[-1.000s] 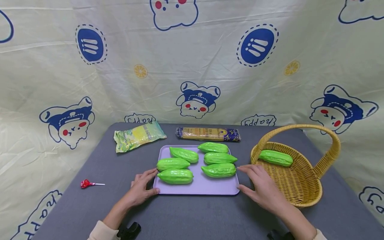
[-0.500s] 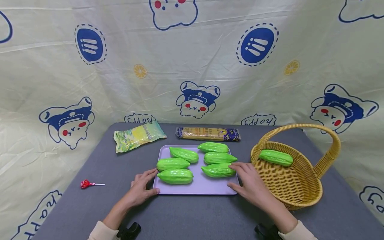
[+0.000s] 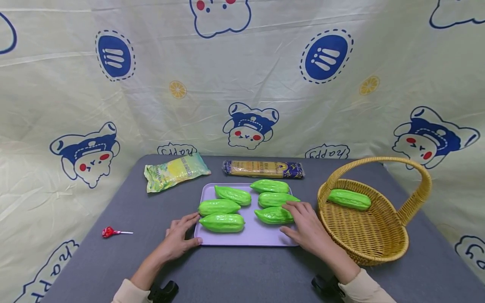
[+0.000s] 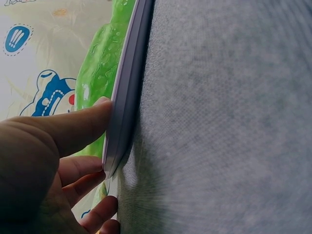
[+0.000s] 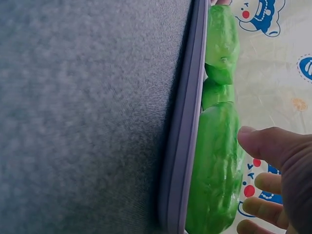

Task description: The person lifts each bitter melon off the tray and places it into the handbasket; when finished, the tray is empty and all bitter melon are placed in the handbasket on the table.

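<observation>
Several glossy green bitter melons lie in two columns on a lilac tray (image 3: 248, 240). In the head view my left hand (image 3: 179, 237) is at the tray's front left corner. Its thumb and fingertips hold the rim, as the left wrist view shows, beside the front left bitter melon (image 3: 222, 223). My right hand (image 3: 306, 225) reaches over the tray's right edge, fingers spread around the end of the front right bitter melon (image 3: 273, 215). In the right wrist view its thumb (image 5: 256, 141) is beside that melon; whether it touches is unclear.
To the right stands a wicker basket (image 3: 369, 235) with a tall handle and one bitter melon (image 3: 349, 199) inside. Behind the tray lie a pack of noodles (image 3: 261, 169) and a green-yellow packet (image 3: 176, 171). A red lollipop (image 3: 109, 232) is at the left.
My right hand has left the tray's right edge and moved left, over the end of the front right bitter melon. My left hand has stayed at the tray corner.
</observation>
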Tool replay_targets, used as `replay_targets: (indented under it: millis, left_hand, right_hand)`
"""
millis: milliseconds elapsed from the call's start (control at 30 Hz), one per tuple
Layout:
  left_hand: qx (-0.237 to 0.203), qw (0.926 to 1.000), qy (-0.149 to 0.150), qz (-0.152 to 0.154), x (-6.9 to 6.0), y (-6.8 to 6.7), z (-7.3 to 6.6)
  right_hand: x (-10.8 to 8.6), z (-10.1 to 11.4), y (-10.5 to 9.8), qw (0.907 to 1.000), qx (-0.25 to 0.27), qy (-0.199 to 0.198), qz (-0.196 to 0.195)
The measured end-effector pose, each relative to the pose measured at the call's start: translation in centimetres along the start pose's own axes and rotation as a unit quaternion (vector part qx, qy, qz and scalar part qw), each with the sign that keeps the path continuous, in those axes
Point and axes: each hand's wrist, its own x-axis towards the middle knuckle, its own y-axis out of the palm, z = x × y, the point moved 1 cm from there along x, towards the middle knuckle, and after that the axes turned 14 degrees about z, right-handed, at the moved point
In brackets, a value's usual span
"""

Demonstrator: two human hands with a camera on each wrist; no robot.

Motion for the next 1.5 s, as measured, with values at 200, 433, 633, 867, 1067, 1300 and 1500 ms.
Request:
replay_targets:
  millis: [200, 433, 633, 867, 1067, 1300, 1500]
  left_hand:
    - [-0.001, 1.0, 0.002, 0.0, -0.1, 0.0, -0.2]
    - [0.001, 1.0, 0.001, -0.002, -0.1, 0.0, -0.2]
    - [-0.001, 1.0, 0.0, 0.0, -0.1, 0.0, -0.1]
    - [-0.001, 1.0, 0.002, -0.004, -0.1, 0.0, 0.0]
    - [0.006, 0.9999, 0.009, -0.013, -0.1, 0.1, -0.1]
    - [0.006, 0.9999, 0.009, -0.011, -0.1, 0.1, -0.1]
    - [0.007, 0.9999, 0.01, -0.01, -0.1, 0.0, 0.0]
  right_hand:
    - [0.4, -0.2, 0.4, 1.0, -0.004, 0.008, 0.002]
    - [0.7, -0.3, 0.8, 0.9996, -0.006, 0.023, 0.016]
    - [0.7, -0.2, 1.1, 0.9993, -0.01, 0.026, 0.027]
    - [0.6, -0.2, 1.3, 0.9999, -0.003, 0.015, 0.006]
    - [0.7, -0.3, 1.4, 0.9999, 0.013, 0.009, 0.0]
    - [0.8, -0.1, 1.5, 0.9985, 0.034, 0.038, 0.017]
    - [0.9, -0.2, 1.4, 0.9976, 0.052, 0.044, 0.013]
